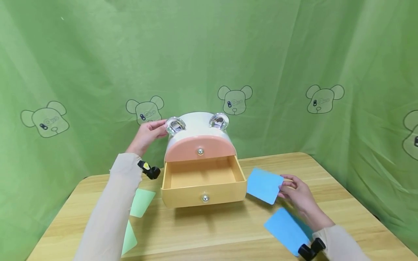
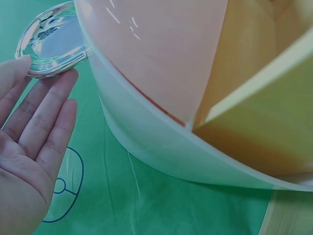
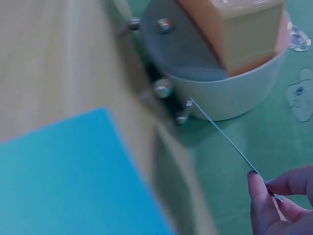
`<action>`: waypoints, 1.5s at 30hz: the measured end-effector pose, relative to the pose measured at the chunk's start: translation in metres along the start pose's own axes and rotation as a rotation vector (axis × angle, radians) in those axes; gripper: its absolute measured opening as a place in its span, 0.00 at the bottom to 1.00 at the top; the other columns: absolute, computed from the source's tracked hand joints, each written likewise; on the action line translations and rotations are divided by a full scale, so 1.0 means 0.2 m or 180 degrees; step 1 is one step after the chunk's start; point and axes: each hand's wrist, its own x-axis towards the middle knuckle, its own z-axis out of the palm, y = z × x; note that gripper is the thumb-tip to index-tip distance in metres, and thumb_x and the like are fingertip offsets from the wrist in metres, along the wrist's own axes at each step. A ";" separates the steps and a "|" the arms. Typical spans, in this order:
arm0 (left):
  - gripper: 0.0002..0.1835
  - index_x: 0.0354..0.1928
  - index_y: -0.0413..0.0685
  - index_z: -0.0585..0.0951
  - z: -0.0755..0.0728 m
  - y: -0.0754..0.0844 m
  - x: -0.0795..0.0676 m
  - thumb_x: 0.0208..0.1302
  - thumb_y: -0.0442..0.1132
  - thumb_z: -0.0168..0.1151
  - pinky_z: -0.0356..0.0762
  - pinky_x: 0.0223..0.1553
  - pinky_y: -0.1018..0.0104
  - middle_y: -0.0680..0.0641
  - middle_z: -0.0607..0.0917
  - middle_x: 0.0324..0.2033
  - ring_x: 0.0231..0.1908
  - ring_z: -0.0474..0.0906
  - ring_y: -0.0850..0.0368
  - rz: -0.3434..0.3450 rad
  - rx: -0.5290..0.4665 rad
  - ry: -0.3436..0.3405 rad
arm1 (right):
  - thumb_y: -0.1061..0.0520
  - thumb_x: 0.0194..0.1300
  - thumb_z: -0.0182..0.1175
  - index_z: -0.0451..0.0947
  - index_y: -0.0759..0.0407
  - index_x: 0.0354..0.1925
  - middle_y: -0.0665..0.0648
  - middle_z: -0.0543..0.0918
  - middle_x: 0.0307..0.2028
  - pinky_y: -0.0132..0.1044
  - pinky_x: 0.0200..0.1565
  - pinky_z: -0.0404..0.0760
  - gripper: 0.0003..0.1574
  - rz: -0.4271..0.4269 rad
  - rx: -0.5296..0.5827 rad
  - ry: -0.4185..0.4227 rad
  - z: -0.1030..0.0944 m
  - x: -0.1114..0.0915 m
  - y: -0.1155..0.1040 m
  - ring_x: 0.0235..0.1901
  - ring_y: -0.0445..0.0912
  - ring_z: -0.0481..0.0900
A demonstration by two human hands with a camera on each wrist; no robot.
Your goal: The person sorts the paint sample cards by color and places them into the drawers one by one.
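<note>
A small drawer cabinet (image 1: pixel 200 125) with a white rounded top and clear, shiny ears stands on the table. Its pink upper drawer (image 1: pixel 183 149) is closed, while the yellow lower drawer (image 1: pixel 187 195) is pulled out and holds nothing visible. My left hand (image 1: pixel 148 135) holds the cabinet's left ear (image 2: pixel 54 46) between thumb and fingertips. To the right of the drawer, my right hand (image 1: pixel 298 195) pinches a blue card (image 1: pixel 262 185) by its edge. In the right wrist view that card appears edge-on, above the table. Another blue card (image 1: pixel 285 230) lies nearer, partly behind my right wrist.
Two green cards (image 1: pixel 142 203) lie on the wooden table (image 1: pixel 209 246) left of the cabinet, partly hidden by my left sleeve. A green curtain (image 1: pixel 196 54) with bear-head drawings hangs behind and around the table. Each wrist wears a small black camera (image 1: pixel 149 169).
</note>
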 end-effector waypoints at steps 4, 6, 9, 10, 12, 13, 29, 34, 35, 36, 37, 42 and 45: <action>0.23 0.61 0.40 0.72 0.00 0.00 0.00 0.66 0.39 0.59 0.70 0.61 0.53 0.46 0.84 0.48 0.39 0.82 0.62 -0.0017 -0.0026 -0.0009 | 0.70 0.62 0.56 0.62 0.65 0.58 0.49 0.75 0.34 0.31 0.40 0.84 0.26 -0.0156 0.0359 -0.0087 -0.06 -0.01 -0.12 0.31 0.38 0.79; 0.23 0.61 0.40 0.72 0.00 0.00 0.00 0.66 0.39 0.59 0.70 0.61 0.53 0.46 0.84 0.48 0.39 0.82 0.62 -0.0021 -0.0028 -0.0015 | 0.71 0.62 0.57 0.67 0.59 0.53 0.49 0.76 0.34 0.29 0.40 0.84 0.22 -0.0240 0.0603 -0.0165 -0.08 -0.01 -0.18 0.31 0.39 0.78; 0.23 0.61 0.40 0.72 0.00 0.00 0.00 0.66 0.39 0.59 0.71 0.60 0.54 0.45 0.83 0.49 0.40 0.82 0.62 -0.0013 -0.0011 -0.0019 | 0.72 0.62 0.56 0.71 0.52 0.47 0.49 0.77 0.33 0.28 0.39 0.84 0.20 -0.0368 0.0919 -0.0315 -0.11 -0.02 -0.27 0.31 0.39 0.78; 0.23 0.61 0.40 0.72 0.00 0.00 0.00 0.66 0.39 0.58 0.72 0.60 0.55 0.45 0.83 0.49 0.40 0.82 0.62 -0.0010 -0.0008 -0.0013 | 0.73 0.62 0.55 0.72 0.51 0.47 0.50 0.77 0.33 0.29 0.39 0.84 0.21 -0.0405 0.1011 -0.0369 -0.11 -0.02 -0.31 0.32 0.40 0.79; 0.22 0.61 0.40 0.72 0.00 0.01 0.00 0.66 0.39 0.58 0.73 0.59 0.57 0.44 0.83 0.50 0.40 0.82 0.62 -0.0010 0.0008 -0.0005 | 0.74 0.62 0.54 0.75 0.50 0.46 0.50 0.78 0.33 0.29 0.39 0.84 0.21 -0.0466 0.1137 -0.0474 -0.12 -0.02 -0.37 0.32 0.40 0.79; 0.22 0.61 0.40 0.72 0.00 0.01 0.00 0.66 0.39 0.58 0.74 0.59 0.57 0.44 0.83 0.50 0.40 0.82 0.62 -0.0010 0.0019 0.0000 | 0.74 0.62 0.54 0.76 0.50 0.46 0.50 0.78 0.33 0.29 0.39 0.84 0.22 -0.0481 0.1174 -0.0522 -0.12 -0.02 -0.40 0.32 0.40 0.79; 0.23 0.61 0.41 0.72 0.00 0.01 -0.01 0.66 0.39 0.58 0.73 0.60 0.57 0.44 0.82 0.51 0.40 0.82 0.62 -0.0007 0.0046 -0.0011 | 0.69 0.64 0.55 0.78 0.53 0.46 0.51 0.80 0.35 0.26 0.38 0.83 0.16 -0.0055 0.1048 -0.1158 0.22 -0.01 -0.65 0.31 0.39 0.79; 0.22 0.61 0.41 0.72 0.01 0.01 -0.01 0.66 0.39 0.58 0.73 0.59 0.57 0.43 0.82 0.51 0.40 0.82 0.63 0.0016 0.0058 0.0024 | 0.68 0.65 0.55 0.61 0.71 0.64 0.51 0.79 0.36 0.26 0.39 0.82 0.30 0.0010 0.0777 -0.1275 0.35 0.01 -0.66 0.31 0.38 0.79; 0.22 0.61 0.40 0.72 0.01 0.01 -0.01 0.66 0.39 0.58 0.74 0.59 0.58 0.43 0.82 0.51 0.39 0.82 0.63 0.0020 0.0071 0.0021 | 0.67 0.65 0.54 0.57 0.74 0.66 0.51 0.78 0.36 0.26 0.39 0.82 0.33 0.0014 0.0729 -0.1293 0.37 0.01 -0.66 0.31 0.37 0.79; 0.22 0.61 0.40 0.72 0.01 0.00 -0.01 0.66 0.39 0.58 0.74 0.58 0.59 0.43 0.82 0.51 0.39 0.82 0.63 0.0022 0.0083 0.0027 | 0.67 0.65 0.54 0.53 0.76 0.66 0.51 0.78 0.36 0.26 0.39 0.82 0.35 0.0018 0.0698 -0.1302 0.39 0.02 -0.65 0.31 0.37 0.79; 0.22 0.61 0.41 0.72 0.01 0.00 -0.01 0.66 0.39 0.58 0.75 0.57 0.60 0.43 0.82 0.51 0.39 0.82 0.63 0.0026 0.0097 0.0026 | 0.67 0.65 0.53 0.52 0.77 0.66 0.51 0.78 0.36 0.26 0.39 0.83 0.35 0.0021 0.0670 -0.1304 0.40 0.02 -0.65 0.31 0.37 0.79; 0.22 0.60 0.41 0.73 0.01 0.00 -0.01 0.66 0.39 0.58 0.77 0.54 0.65 0.43 0.82 0.51 0.40 0.82 0.62 0.0050 0.0099 0.0023 | 0.69 0.66 0.52 0.52 0.78 0.66 0.50 0.80 0.36 0.26 0.38 0.83 0.34 0.0029 0.0599 -0.1225 0.46 0.04 -0.64 0.31 0.38 0.81; 0.22 0.61 0.41 0.72 0.01 0.00 -0.01 0.66 0.38 0.57 0.78 0.53 0.65 0.43 0.82 0.51 0.39 0.82 0.62 0.0061 0.0092 0.0027 | 0.69 0.65 0.53 0.55 0.77 0.65 0.51 0.80 0.35 0.26 0.37 0.83 0.33 0.0025 0.0508 -0.1117 0.49 0.04 -0.64 0.31 0.38 0.81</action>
